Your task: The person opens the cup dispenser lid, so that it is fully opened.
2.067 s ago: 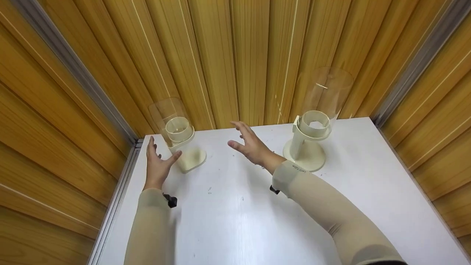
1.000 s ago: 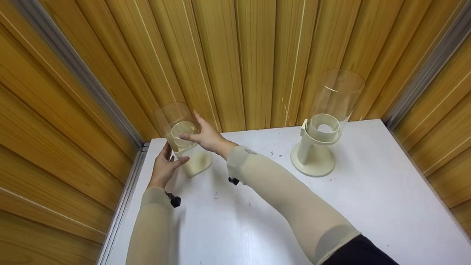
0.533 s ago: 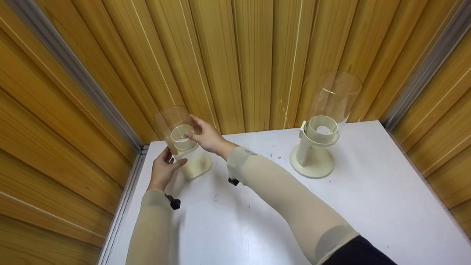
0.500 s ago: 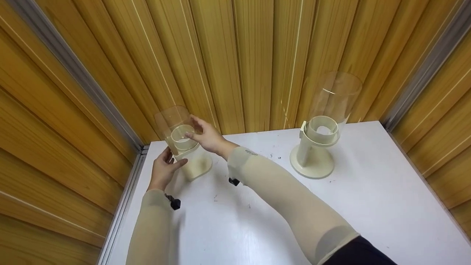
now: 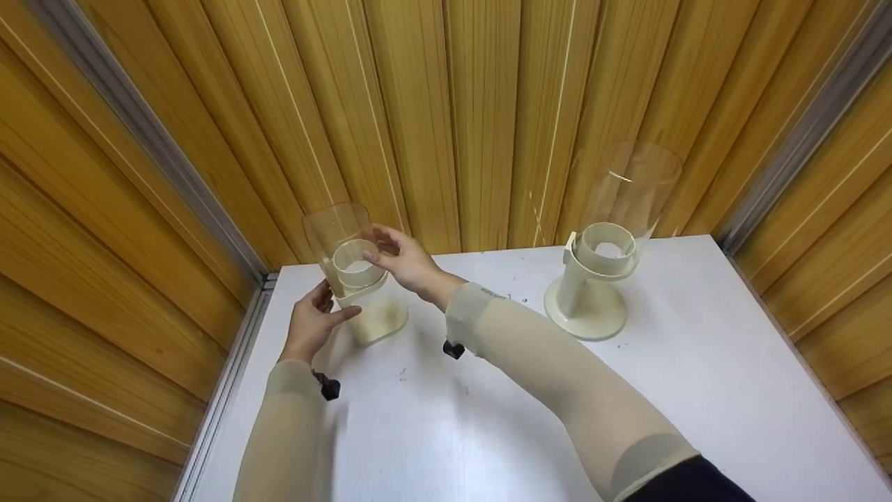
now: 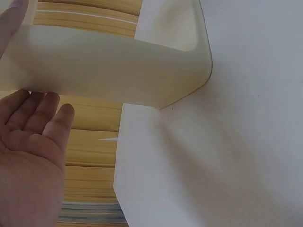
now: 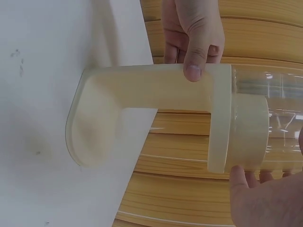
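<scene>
Across the white table point(image 5: 446, 432), sleeved arms point(image 5: 557, 376) are stretched to the cream stand point(image 5: 368, 296) at far left, its post point(image 7: 151, 87) gripped between thumb and fingers of the left hand point(image 5: 310, 324), its clear tube point(image 5: 338, 223) held in curled fingers of the right hand point(image 5: 411, 266), which earlier was kept well apart. The stand is planted upright, long axis vertical, the tube's open end pointed upward.

A smooth white table point(image 5: 418, 432) supports, at left from the near side, a cream, plastic-looking stand with a flat, round-cornered base point(image 7: 156, 90) and, well apart at right, a cream, plastic-looking stand with a circular base point(image 5: 573, 287), with small dark specks point(image 7: 15, 53) dotting the surface.
</scene>
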Tool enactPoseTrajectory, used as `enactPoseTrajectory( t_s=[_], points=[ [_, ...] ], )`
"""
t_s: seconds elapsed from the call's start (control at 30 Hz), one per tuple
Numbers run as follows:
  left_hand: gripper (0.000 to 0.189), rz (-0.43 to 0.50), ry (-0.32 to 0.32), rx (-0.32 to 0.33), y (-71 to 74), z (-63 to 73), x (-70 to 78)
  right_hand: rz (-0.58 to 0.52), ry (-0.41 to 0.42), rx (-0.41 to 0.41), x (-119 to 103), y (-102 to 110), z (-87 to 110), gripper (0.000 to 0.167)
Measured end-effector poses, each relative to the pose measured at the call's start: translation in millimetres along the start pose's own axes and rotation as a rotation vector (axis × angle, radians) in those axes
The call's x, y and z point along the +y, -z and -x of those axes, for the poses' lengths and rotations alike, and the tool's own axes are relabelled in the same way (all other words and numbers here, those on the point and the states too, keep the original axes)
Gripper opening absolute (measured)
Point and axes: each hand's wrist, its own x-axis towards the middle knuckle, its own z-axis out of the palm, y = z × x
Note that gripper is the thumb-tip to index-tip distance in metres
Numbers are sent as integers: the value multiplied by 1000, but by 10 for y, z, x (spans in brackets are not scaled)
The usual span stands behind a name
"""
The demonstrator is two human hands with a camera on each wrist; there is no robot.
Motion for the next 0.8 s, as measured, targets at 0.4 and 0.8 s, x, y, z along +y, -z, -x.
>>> enactPoseTrajectory(
  t_s=[0.4,0.8],
  points=[
    [123,-52,-58,-61,-185,101,16,-24,-5,35,233,195,291,72],
    [116,-35,-91,-97,-376,201,29,-19,51,86,370,307,505,70]
  ],
)
